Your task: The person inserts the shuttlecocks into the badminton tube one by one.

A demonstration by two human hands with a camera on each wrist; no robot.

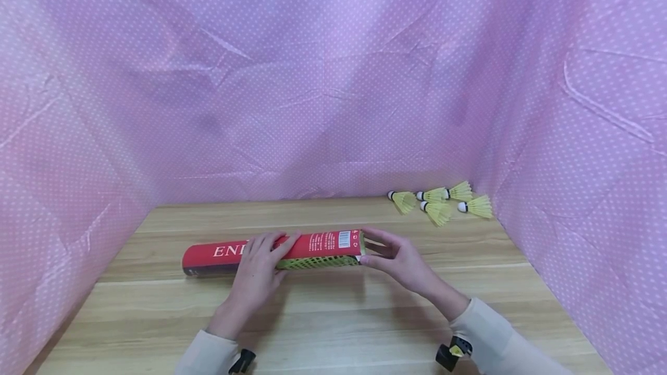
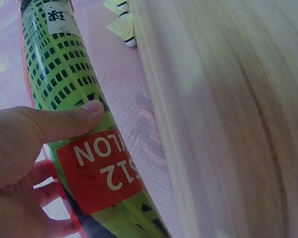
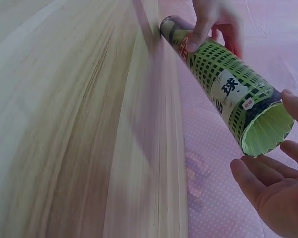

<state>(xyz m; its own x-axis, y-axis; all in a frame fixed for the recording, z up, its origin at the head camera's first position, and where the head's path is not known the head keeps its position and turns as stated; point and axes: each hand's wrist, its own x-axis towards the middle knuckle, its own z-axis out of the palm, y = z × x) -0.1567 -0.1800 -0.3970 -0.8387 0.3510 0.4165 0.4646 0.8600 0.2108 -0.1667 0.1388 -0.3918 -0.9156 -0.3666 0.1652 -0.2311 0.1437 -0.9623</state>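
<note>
A red and green shuttlecock tube is held roughly level above the wooden table, its mouth toward the right. My left hand grips it around the middle, with the thumb across its see-through, green-patterned side. At the mouth is my right hand, its fingers spread about the rim and nothing pinched between them. Inside that end, the right wrist view shows the ribbed yellow-green skirt of a shuttlecock. Whether every right fingertip touches the rim, I cannot tell.
Several yellow shuttlecocks with white heads lie at the table's back right corner. The wood-grain table is bordered at the back and sides by pink-purple dotted cloth.
</note>
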